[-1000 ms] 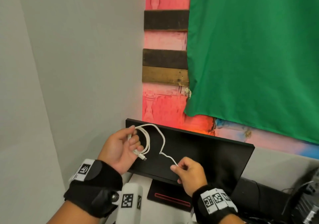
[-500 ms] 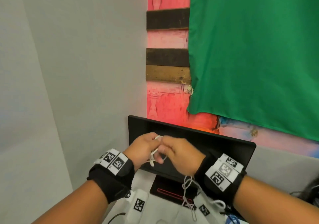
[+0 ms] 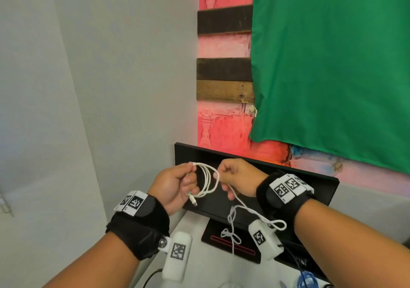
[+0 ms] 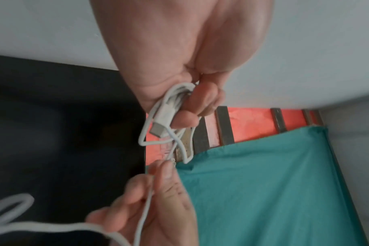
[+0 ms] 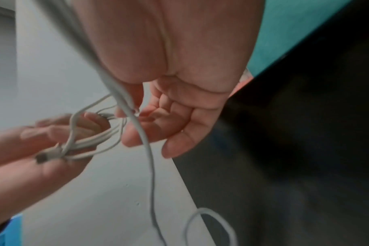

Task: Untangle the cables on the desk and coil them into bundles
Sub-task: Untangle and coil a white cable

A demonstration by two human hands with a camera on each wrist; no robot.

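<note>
A thin white USB cable (image 3: 207, 180) is partly wound into a small coil held in the air in front of the monitor. My left hand (image 3: 177, 185) grips the coil, with the USB plug (image 4: 158, 130) sticking out past the fingers. My right hand (image 3: 233, 176) pinches the strand (image 4: 146, 204) just right of the coil. From there the loose tail (image 3: 248, 211) hangs down in kinked loops toward the desk. In the right wrist view the coil (image 5: 95, 138) lies across the left fingers, and the strand (image 5: 141, 133) runs down past my right palm.
A black monitor (image 3: 310, 190) stands right behind the hands on a black stand (image 3: 221, 236) with a red stripe. The white desk (image 3: 199, 265) lies below. Dark cables and a blue coil (image 3: 307, 279) sit at the lower right. A grey wall is left, a green cloth (image 3: 332, 65) above.
The hands met in front of the monitor and have drawn slightly apart again. The coil in my left hand has gained a loop, and the loose tail now hangs below my right hand.
</note>
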